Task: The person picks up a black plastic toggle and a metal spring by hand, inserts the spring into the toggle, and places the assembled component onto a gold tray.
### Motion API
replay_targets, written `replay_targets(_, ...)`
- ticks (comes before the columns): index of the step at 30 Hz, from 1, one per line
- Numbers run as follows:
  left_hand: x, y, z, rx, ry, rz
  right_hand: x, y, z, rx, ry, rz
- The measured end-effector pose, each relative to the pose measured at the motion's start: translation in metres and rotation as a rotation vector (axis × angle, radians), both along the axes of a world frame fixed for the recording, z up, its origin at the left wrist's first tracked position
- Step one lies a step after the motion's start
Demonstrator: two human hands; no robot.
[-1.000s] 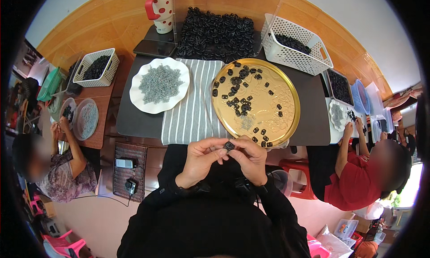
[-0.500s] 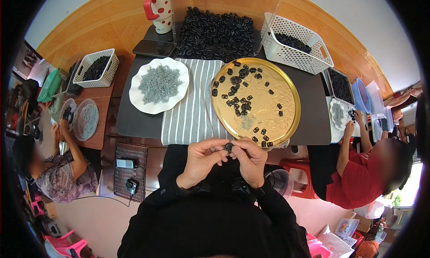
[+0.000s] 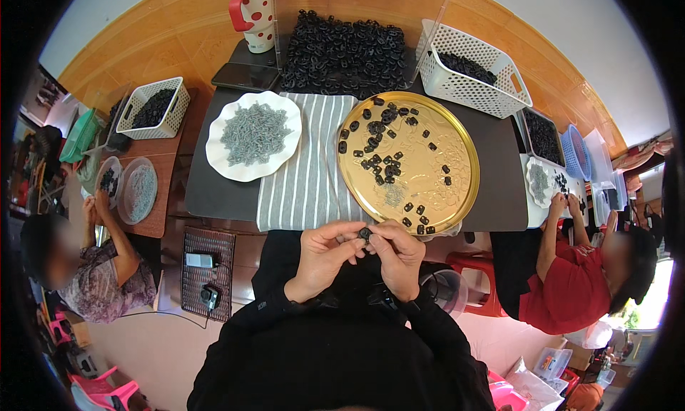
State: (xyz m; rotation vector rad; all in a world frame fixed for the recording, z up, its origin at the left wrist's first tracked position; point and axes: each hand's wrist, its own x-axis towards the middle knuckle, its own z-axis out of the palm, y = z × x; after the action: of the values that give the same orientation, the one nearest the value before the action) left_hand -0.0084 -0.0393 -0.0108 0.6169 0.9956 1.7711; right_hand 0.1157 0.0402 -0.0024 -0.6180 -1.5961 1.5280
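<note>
A small round black plastic part (image 3: pixel 364 233) is pinched between the fingertips of both my hands, just in front of the table edge. My left hand (image 3: pixel 325 257) grips it from the left with thumb and forefinger. From the other side my right hand (image 3: pixel 398 257) closes on it, hiding some of its edge. Beyond the hands lies a round gold tray (image 3: pixel 457 197) with several loose black plastic parts (image 3: pixel 389 170) and a little heap of tiny silver pieces (image 3: pixel 394 194). To the left, a white scalloped plate (image 3: pixel 216 150) holds a pile of small grey metal pieces (image 3: pixel 257 134).
A striped cloth (image 3: pixel 285 204) lies under plate and tray. Behind stand a clear bin of black parts (image 3: pixel 342 54), a white perforated basket (image 3: pixel 510 100), a dotted tumbler (image 3: pixel 258 18) and a phone (image 3: pixel 245 76). Co-workers sit left (image 3: pixel 107 275) and right (image 3: pixel 571 282).
Both my hands stay almost in place on the small black part, which has turned or shifted slightly. The right co-worker's hands have moved closer together.
</note>
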Motion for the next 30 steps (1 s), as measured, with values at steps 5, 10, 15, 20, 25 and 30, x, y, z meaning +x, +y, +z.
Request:
replay_targets(5, 0.001, 0.000, -0.002, 0.022, -0.004, -0.014, 0.004, 0.004, -0.003, 0.019, 0.037, 0.039)
replay_targets(10, -0.001, 0.000, 0.000, 0.054, -0.030, -0.030, 0.005, 0.004, -0.001, 0.070, 0.079, 0.110)
replay_targets(15, -0.005, 0.001, -0.002, 0.069, -0.112, -0.083, 0.004, 0.002, 0.001, 0.171, 0.063, 0.100)
replay_targets(20, -0.004, 0.000, -0.003, 0.064, -0.167, -0.090, 0.003, -0.002, 0.000, 0.274, 0.025, 0.026)
replay_targets(25, -0.004, -0.001, -0.002, 0.061, -0.129, -0.083, 0.002, -0.002, -0.002, 0.341, 0.006, -0.016)
replay_targets(30, -0.003, -0.001, 0.000, 0.067, -0.103, -0.065, 0.003, -0.005, -0.002, 0.361, -0.021, -0.031)
